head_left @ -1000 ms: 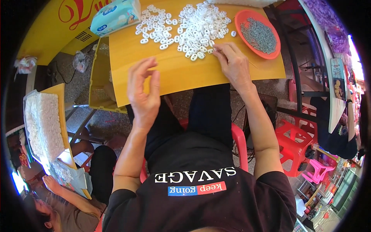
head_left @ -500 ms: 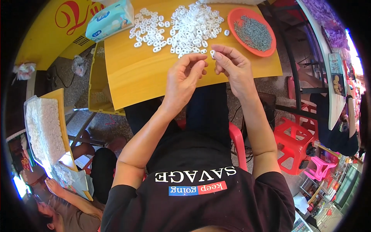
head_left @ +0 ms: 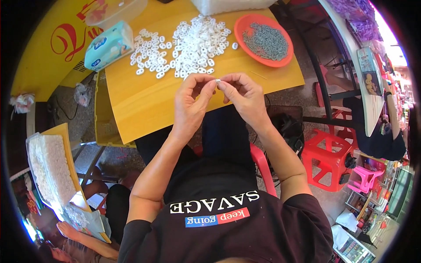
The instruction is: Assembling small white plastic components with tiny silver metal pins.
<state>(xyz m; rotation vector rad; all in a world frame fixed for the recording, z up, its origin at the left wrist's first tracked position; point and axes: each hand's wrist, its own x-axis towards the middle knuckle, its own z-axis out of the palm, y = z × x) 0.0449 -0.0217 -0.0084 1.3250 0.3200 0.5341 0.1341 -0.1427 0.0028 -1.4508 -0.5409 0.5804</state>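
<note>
My left hand (head_left: 189,104) and my right hand (head_left: 245,100) meet above the near part of the yellow table, thumbs and forefingers pinched together. A small white two-holed plastic piece (head_left: 217,80) sits between the fingertips, mostly covered by them. Whether anything else is pinched with it, I cannot tell. Just beyond my hands lies a heap of similar white pieces (head_left: 196,41), with a looser group (head_left: 151,51) to its left. An orange-red bowl (head_left: 284,59) at the far right holds many small grey metal screws (head_left: 265,41).
A tissue pack (head_left: 109,46) stands at the table's left edge, near a clear plastic tub (head_left: 120,12). A thin stick (head_left: 258,75) lies near my right hand. Red stools (head_left: 329,160) stand right; another person's hand (head_left: 68,230) rests by a board at lower left.
My hands have come together; the white piece, earlier in my right fingertips alone, is now between both hands. The table appears shifted left and lower in view.
</note>
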